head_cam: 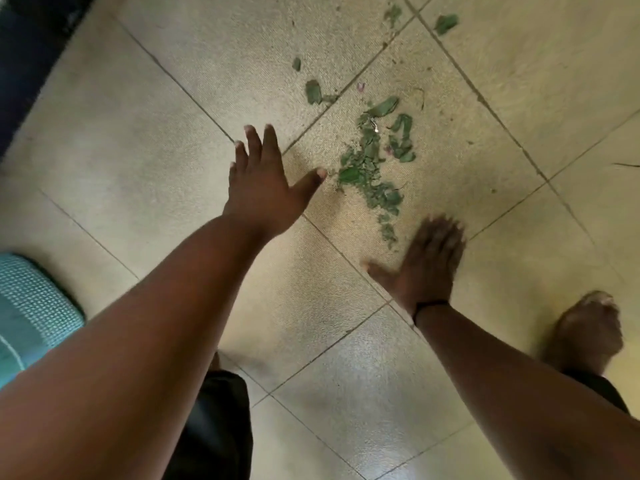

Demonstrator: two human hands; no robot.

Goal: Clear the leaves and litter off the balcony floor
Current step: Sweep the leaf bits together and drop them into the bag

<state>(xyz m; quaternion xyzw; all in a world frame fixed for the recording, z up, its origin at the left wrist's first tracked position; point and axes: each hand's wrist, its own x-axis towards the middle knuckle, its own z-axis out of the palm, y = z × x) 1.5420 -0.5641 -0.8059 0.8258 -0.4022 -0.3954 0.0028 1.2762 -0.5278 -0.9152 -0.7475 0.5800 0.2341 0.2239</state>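
Observation:
A loose heap of torn green leaves (pixel 372 168) lies on the beige tiled floor (pixel 156 150), in the upper middle of the head view. Further scraps sit beyond it: one leaf (pixel 313 91) to the upper left and another leaf (pixel 446 23) near the top right. My left hand (pixel 266 188) reaches out with fingers spread, its thumb tip just left of the heap. Blurred, my right hand (pixel 427 263) lies flat with straight fingers just below the heap's near end. Neither hand holds anything.
A light blue woven thing (pixel 31 313) sits at the left edge. A dark edge or wall (pixel 24 64) runs along the top left. My bare foot (pixel 585 330) stands on the tiles at the right. Fine crumbs and thin stems dot the tiles around the heap.

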